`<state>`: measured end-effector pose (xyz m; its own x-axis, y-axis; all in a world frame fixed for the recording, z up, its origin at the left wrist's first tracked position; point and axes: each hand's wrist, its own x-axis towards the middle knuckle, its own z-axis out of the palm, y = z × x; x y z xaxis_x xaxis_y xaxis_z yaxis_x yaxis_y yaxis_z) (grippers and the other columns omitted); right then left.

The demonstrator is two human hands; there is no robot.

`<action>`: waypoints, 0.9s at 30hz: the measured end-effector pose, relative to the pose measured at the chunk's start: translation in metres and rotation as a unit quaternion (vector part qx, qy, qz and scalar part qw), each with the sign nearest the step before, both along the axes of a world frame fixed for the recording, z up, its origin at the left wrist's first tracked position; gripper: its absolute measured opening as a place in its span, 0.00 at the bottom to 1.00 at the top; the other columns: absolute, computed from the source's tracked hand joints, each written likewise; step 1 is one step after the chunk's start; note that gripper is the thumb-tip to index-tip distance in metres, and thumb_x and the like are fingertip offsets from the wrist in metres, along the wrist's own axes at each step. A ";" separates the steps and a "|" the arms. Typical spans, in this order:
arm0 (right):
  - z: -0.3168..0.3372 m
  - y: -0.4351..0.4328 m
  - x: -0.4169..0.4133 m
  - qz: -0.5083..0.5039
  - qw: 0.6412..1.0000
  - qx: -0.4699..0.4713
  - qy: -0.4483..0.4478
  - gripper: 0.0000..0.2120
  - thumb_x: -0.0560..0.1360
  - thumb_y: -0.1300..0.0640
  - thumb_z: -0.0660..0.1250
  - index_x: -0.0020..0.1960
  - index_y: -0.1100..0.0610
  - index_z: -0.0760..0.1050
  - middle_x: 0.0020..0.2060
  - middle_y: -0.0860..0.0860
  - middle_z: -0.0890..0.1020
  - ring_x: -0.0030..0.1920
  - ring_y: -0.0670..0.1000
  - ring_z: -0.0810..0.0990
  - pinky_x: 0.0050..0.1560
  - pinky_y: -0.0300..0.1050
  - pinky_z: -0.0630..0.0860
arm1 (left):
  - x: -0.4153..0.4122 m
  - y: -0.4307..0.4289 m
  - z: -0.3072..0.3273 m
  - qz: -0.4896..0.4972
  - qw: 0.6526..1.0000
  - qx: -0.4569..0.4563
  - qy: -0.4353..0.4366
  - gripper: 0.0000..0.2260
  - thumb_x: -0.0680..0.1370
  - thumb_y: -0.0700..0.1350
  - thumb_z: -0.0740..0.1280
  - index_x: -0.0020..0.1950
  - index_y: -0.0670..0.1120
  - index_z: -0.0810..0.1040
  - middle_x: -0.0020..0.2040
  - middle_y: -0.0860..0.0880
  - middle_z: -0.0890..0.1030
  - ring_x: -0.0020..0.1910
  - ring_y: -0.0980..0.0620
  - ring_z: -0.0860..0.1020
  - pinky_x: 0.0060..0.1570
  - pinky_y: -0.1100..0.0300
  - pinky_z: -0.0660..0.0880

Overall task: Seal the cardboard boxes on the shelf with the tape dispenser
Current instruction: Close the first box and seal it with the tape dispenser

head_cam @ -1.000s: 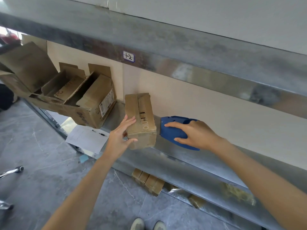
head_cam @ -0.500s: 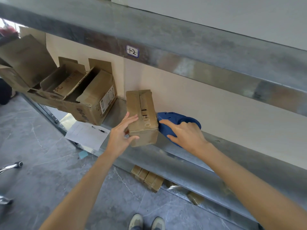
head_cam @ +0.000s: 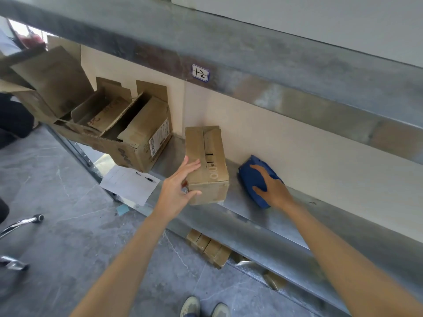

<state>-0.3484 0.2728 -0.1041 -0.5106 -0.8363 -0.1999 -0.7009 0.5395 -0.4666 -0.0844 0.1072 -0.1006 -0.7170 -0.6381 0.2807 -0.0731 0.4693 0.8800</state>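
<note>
Grey stone floor nearest, with shoe tips (head_cam: 190,306) at 6 o'clock. Both forearms stretched up and away toward the metal shelf (head_cam: 251,218).

Left hand (head_cam: 180,191) clamped on the near left corner of the small box (head_cam: 207,161), fingers fairly straight along the top, thumb hooked across the front face. Probably pinned that way to steady the box against the drag of taping.

Box standing on the shelf near its front edge, flaps folded down. Long axis from 6 to 12 o'clock, centre seam along the same line, short end toward the person. Seam taped or bare: impossible to tell.

At 3 o'clock of the box and apart from it, right hand (head_cam: 272,188) draped over the blue tape dispenser (head_cam: 249,175), index finger stretched along its back, thumb against the near side, in a loose carrying hold. Dispenser seemingly resting on the shelf, handy for the seam. Long axis from 5 to 11 o'clock, narrower end aimed at the wall, cutting end hidden.

At 9 o'clock, sheet of paper (head_cam: 129,183) poking past the shelf edge. Beyond it, big open box (head_cam: 142,133), flaps up, not yet closed.

Farthest, at 12 o'clock, small label (head_cam: 200,73) on the upper shelf beam.
</note>
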 end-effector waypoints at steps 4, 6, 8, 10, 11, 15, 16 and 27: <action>-0.006 -0.003 -0.003 0.002 1.000 -0.018 -0.018 0.32 0.79 0.51 0.65 0.76 0.35 0.52 0.42 0.59 0.82 0.31 0.56 0.77 0.39 0.53 0.77 | 0.000 0.000 0.000 0.007 1.000 -0.007 -0.004 0.34 0.68 0.38 0.78 0.72 0.50 0.71 0.73 0.57 0.71 0.79 0.55 0.58 0.69 0.39 0.71; -0.007 -0.003 -0.003 0.003 0.999 -0.024 -0.022 0.34 0.79 0.50 0.66 0.75 0.32 0.50 0.39 0.61 0.81 0.31 0.59 0.77 0.40 0.57 0.78 | 0.000 0.000 0.000 0.008 1.000 -0.010 -0.007 0.34 0.68 0.38 0.79 0.72 0.50 0.71 0.73 0.57 0.71 0.79 0.55 0.58 0.68 0.38 0.71; -0.005 -0.002 -0.001 -0.001 0.999 -0.027 -0.041 0.36 0.79 0.48 0.67 0.76 0.31 0.47 0.43 0.61 0.82 0.37 0.59 0.80 0.45 0.58 0.79 | 0.000 0.000 0.001 0.006 1.000 -0.009 -0.009 0.35 0.68 0.37 0.79 0.72 0.50 0.72 0.73 0.56 0.72 0.79 0.55 0.57 0.68 0.39 0.71; -0.002 0.000 0.003 -0.008 0.998 -0.019 -0.053 0.40 0.77 0.44 0.68 0.75 0.28 0.43 0.57 0.59 0.80 0.52 0.61 0.81 0.54 0.57 0.79 | 0.000 0.000 0.002 0.007 1.000 -0.004 -0.012 0.34 0.68 0.36 0.79 0.72 0.48 0.72 0.73 0.56 0.72 0.79 0.56 0.57 0.68 0.40 0.71; 0.000 0.001 0.004 -0.008 0.998 -0.015 -0.053 0.41 0.77 0.43 0.69 0.75 0.28 0.42 0.59 0.59 0.80 0.53 0.61 0.80 0.55 0.56 0.78 | 0.001 0.000 0.002 0.007 1.000 -0.003 -0.013 0.34 0.68 0.35 0.79 0.73 0.47 0.72 0.73 0.56 0.72 0.79 0.56 0.57 0.68 0.40 0.72; 0.017 0.008 0.006 -0.012 1.000 -0.017 -0.018 0.42 0.76 0.44 0.70 0.79 0.36 0.44 0.35 0.53 0.76 0.32 0.51 0.73 0.40 0.48 0.75 | 0.003 -0.002 0.003 -0.006 1.000 0.003 -0.014 0.35 0.69 0.34 0.78 0.73 0.46 0.72 0.74 0.55 0.71 0.79 0.56 0.57 0.68 0.41 0.72; 0.023 0.009 0.007 -0.012 1.000 -0.018 0.006 0.42 0.76 0.44 0.70 0.79 0.38 0.45 0.37 0.54 0.75 0.35 0.52 0.73 0.39 0.48 0.73 | 0.003 -0.002 0.005 -0.010 1.000 0.006 -0.017 0.35 0.69 0.34 0.78 0.73 0.46 0.72 0.74 0.55 0.71 0.79 0.57 0.56 0.69 0.41 0.71; 0.066 -0.023 0.052 0.177 0.971 -0.163 0.003 0.38 0.71 0.42 0.73 0.76 0.43 0.61 0.73 0.43 0.66 0.73 0.44 0.63 0.70 0.47 0.67 | 0.009 -0.010 0.021 -0.045 0.996 -0.039 -0.069 0.36 0.68 0.54 0.78 0.74 0.51 0.71 0.75 0.58 0.69 0.79 0.60 0.55 0.69 0.43 0.72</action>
<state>-0.2965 0.2498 -0.0380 -0.1806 -0.9777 0.1068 -0.8190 0.0893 -0.5668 -0.0756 0.0975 -0.0797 -0.8058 -0.5491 0.2216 -0.1452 0.5460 0.8251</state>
